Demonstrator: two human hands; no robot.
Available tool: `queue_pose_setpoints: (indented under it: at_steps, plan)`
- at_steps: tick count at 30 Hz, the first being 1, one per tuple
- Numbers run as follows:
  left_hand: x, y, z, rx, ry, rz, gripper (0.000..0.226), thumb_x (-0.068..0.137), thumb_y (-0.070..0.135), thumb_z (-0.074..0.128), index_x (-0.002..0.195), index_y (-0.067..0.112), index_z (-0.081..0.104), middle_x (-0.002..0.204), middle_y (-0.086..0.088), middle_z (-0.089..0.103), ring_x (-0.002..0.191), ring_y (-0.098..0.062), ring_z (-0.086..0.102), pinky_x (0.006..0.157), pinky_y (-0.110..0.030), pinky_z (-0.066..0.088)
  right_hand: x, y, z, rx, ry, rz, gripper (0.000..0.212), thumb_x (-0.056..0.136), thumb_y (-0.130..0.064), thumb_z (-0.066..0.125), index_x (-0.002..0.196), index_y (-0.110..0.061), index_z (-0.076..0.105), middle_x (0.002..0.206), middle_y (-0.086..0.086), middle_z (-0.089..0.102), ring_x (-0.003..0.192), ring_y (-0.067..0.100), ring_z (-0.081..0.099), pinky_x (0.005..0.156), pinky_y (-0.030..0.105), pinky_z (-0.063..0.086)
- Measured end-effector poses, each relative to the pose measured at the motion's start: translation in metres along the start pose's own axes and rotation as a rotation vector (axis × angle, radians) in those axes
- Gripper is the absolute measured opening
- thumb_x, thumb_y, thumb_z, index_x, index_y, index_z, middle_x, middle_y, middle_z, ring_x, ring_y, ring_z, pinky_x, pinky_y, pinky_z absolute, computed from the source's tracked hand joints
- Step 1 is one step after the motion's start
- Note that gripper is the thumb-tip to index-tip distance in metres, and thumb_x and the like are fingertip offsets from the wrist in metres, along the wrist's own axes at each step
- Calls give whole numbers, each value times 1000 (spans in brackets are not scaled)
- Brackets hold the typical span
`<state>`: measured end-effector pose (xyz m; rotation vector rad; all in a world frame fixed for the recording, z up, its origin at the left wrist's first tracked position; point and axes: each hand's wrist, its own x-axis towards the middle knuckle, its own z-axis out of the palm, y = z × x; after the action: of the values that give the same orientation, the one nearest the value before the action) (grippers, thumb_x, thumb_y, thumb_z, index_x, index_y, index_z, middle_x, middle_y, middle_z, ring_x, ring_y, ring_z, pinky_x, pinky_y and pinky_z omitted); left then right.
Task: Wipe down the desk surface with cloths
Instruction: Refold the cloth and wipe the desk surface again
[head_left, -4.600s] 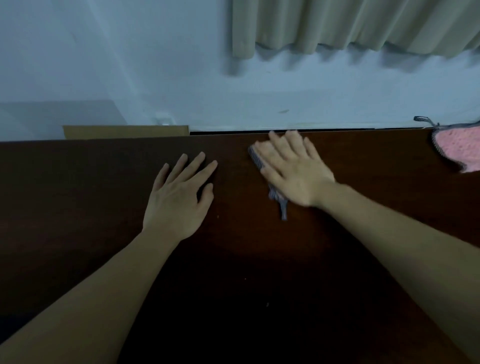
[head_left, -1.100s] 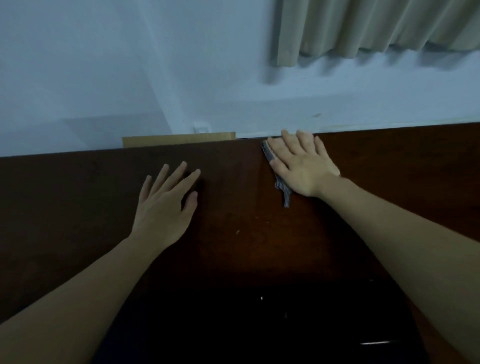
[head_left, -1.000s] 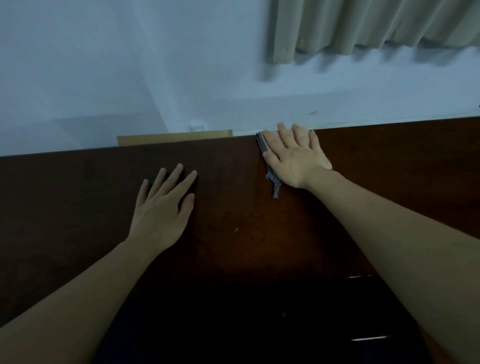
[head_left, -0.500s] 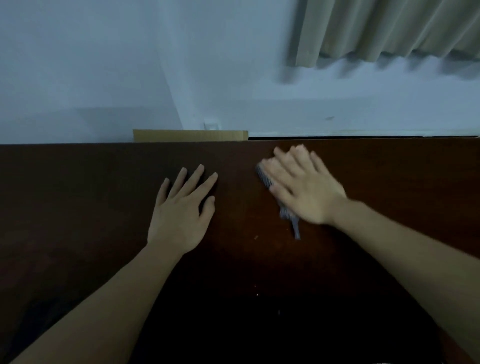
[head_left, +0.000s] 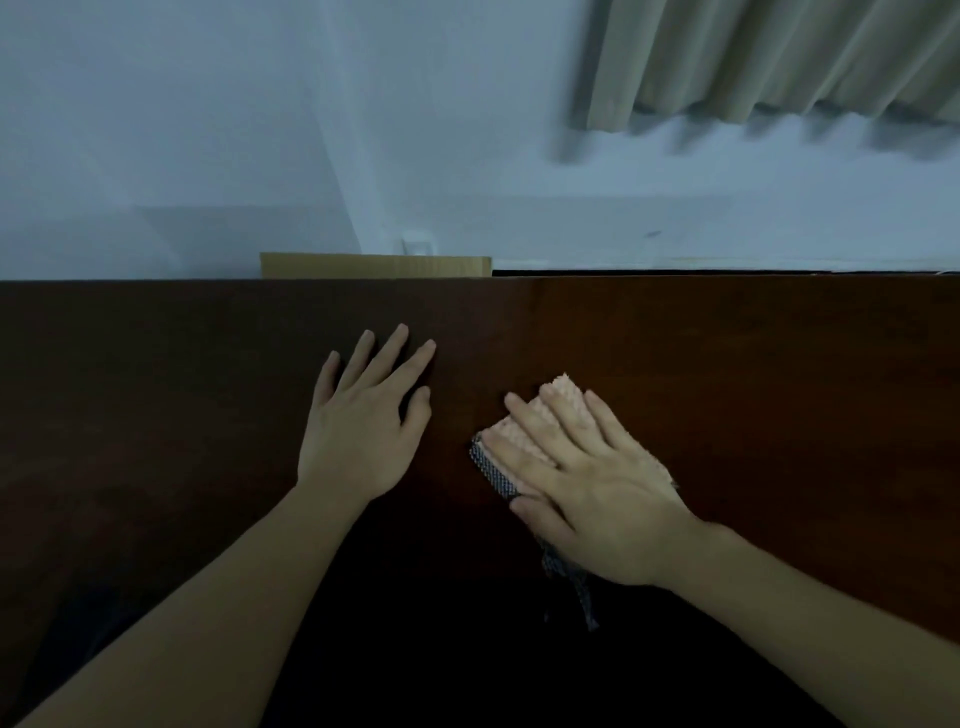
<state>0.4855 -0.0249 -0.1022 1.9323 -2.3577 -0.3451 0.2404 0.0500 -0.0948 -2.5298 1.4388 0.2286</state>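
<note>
Head view, read from the left: the left hand (head_left: 363, 431) lies flat on the dark wooden counter (head_left: 779, 364), fingers straight and spread, holding nothing. It sits in much the same place relative to the right hand as half a second ago, a steadying prop while the other hand works.

To its right, and close beside it without touching, the right hand (head_left: 587, 488) presses palm-down on the cloth (head_left: 514, 441), fingers straight and slightly fanned, not curled round it. This is where the change is. A second ago that hand and the cloth were up against the far edge of the counter, near the wall; half a second ago they had started back; now they have come well toward the near side, roughly level with the left hand's wrist. More of the cloth shows than before: a pink nubbed face peeks out past the fingertips and by the thumb, with a grey checked border along its left edge and a grey tail trailing under the wrist toward the near edge.

In my judgement that is one pull stroke of a back-and-forth wipe over the middle strip of the counter. The broad areas to the far left and far right likely still need covering.

Behind the counter, a cardboard edge (head_left: 374, 266) stands against the wall, and a curtain (head_left: 779, 57) hangs at upper right.
</note>
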Motion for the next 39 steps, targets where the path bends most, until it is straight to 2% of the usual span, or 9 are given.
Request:
queue_pose_setpoints:
  at_steps: [4, 10, 13, 16, 21, 25, 31, 35, 39]
  plan:
    - [2, -1, 1, 4, -13, 0, 53, 106, 49, 23, 158, 46, 12, 169, 14, 0, 155, -13, -7, 126, -44, -3, 46, 33, -17, -29, 18, 141, 64, 93, -65, -9, 154, -49, -21, 166, -7, -25, 152, 24, -26, 123, 49, -15]
    - [4, -2, 2, 5, -16, 4, 54, 106, 50, 22, 158, 46, 11, 169, 14, -1, 155, -13, -7, 126, -44, -4, 115, 58, -36, 62, 58, 416, 59, 106, -55, 8, 161, -41, -7, 170, -1, -14, 155, 28, -17, 124, 54, -10]
    - [4, -3, 2, -16, -23, 15, 54, 106, 48, 25, 159, 44, 12, 169, 12, 1, 156, -13, -5, 126, -44, -3, 101, 29, -32, 43, 53, 396, 60, 105, -56, 7, 160, -40, -11, 170, 1, -16, 155, 29, -19, 124, 55, -10]
    - [3, -9, -4, -129, 2, 23, 52, 107, 44, 29, 158, 42, 17, 169, 11, 6, 155, -11, 0, 125, -38, 0, 61, -16, -17, 47, 43, 231, 61, 101, -60, 0, 157, -44, -18, 168, -1, -20, 153, 29, -23, 124, 55, -10]
    - [-4, -47, -21, -109, 27, 25, 52, 107, 41, 33, 158, 40, 22, 168, 12, 12, 155, -10, 5, 124, -37, 5, 26, -43, -4, 32, 30, 55, 61, 101, -62, 5, 158, -47, -8, 167, -5, -16, 154, 25, -21, 123, 50, -13]
    - [-11, -90, -29, -32, -8, 11, 54, 105, 45, 32, 157, 43, 19, 168, 13, 9, 155, -11, 0, 125, -41, 1, 87, 1, -20, -34, 30, 211, 63, 95, -65, -8, 155, -48, -21, 166, -6, -24, 153, 25, -24, 123, 49, -14]
    - [-16, -103, -20, -26, 2, -31, 53, 106, 46, 26, 158, 44, 18, 168, 14, 5, 155, -12, -5, 126, -41, -3, 152, 13, -42, 71, 38, 441, 59, 106, -54, 9, 161, -40, -8, 170, -1, -15, 155, 28, -17, 124, 54, -11]
    - [-18, -103, -21, -20, 15, -35, 54, 105, 47, 23, 159, 44, 17, 169, 13, 5, 156, -13, -4, 127, -42, -1, 123, -42, -27, 11, 40, 280, 60, 105, -56, 6, 160, -40, -13, 169, 1, -18, 154, 31, -19, 123, 55, -12]
    - [-17, -104, -21, -17, 20, -30, 54, 105, 47, 24, 159, 44, 17, 169, 13, 6, 156, -13, -2, 127, -41, 0, 67, -94, -3, 18, 36, 16, 62, 104, -59, 13, 162, -41, 1, 170, 0, -5, 156, 31, -11, 123, 53, -9]
